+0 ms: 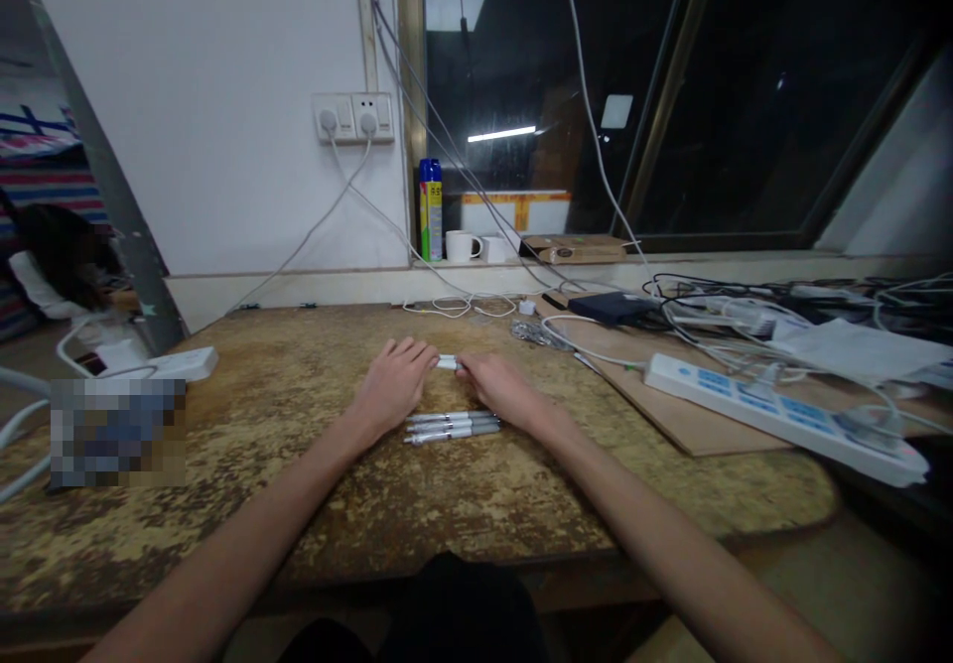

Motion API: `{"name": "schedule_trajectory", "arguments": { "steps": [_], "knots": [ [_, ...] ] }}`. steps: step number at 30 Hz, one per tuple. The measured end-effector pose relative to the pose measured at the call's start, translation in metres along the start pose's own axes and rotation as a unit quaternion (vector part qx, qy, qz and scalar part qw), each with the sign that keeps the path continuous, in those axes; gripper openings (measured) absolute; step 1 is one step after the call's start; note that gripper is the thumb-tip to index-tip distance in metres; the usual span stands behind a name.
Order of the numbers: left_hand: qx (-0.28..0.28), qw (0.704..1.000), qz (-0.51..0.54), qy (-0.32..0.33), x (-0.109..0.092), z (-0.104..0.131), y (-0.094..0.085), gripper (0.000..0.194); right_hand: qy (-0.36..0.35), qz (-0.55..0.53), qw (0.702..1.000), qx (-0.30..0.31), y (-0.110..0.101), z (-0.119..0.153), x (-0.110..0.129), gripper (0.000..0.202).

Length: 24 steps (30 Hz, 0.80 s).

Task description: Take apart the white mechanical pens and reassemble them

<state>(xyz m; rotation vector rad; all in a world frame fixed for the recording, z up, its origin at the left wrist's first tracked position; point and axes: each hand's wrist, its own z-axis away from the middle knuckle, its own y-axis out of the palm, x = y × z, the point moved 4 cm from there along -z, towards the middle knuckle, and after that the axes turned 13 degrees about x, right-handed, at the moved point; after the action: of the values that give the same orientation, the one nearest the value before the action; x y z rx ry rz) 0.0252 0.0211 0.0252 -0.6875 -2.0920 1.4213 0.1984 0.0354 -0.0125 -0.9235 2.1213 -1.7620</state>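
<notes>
- Two bare forearms [260, 514] are closest, slanting inward over the tabletop's near edge, elbows apart and hands nearly meeting.
- One worn wooden tabletop [462, 514] carries everything at hand; its near right corner is rounded.
- One thin brown board [655, 415] lies toward the tabletop's right edge.
- One white power strip [781, 417] with pale blue sockets lies slantwise over that board.
- Two hands rest near the middle of the tabletop, backs upward: the left hand [394, 380] with fingers curled, the right hand [487, 380] bent inward to face it.
- One closed cardboard box [573, 249], one spray can [430, 211] and one white mug [463, 246] stand beyond the tabletop's far edge, on the sill [513, 271]; the mug's inside is hidden.
- Three silver pens [453, 427] lie close together, side by side, between the hands and the tabletop's near edge.
- One pale pen [447, 362] shows between the hands, each pinching an end; whether another lies against it is too small to tell.
</notes>
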Motion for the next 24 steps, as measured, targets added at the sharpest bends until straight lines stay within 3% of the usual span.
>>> {"name": "schedule_trajectory", "arguments": {
  "steps": [5,10,16,21,24],
  "knots": [
    [0.015,0.998,0.044,-0.049,-0.001,-0.001,0.008,0.029,0.013,0.050,0.999,-0.016,-0.008,0.003,0.008,0.025],
    [0.065,0.982,0.131,-0.120,0.009,-0.004,0.022,0.044,0.009,0.078,0.996,-0.045,-0.020,0.004,0.018,0.030],
    [0.015,0.980,0.186,-0.066,0.017,-0.002,0.015,0.042,-0.035,0.027,0.997,-0.066,-0.021,0.004,0.011,0.013],
    [0.014,0.978,0.208,-0.014,0.014,-0.001,0.008,0.035,-0.041,-0.069,0.994,-0.073,-0.022,0.006,0.003,0.024],
    [0.006,0.974,0.224,-0.015,0.014,-0.001,0.008,0.033,-0.051,-0.113,0.988,-0.097,-0.026,0.008,0.004,0.017]
  ]
}}
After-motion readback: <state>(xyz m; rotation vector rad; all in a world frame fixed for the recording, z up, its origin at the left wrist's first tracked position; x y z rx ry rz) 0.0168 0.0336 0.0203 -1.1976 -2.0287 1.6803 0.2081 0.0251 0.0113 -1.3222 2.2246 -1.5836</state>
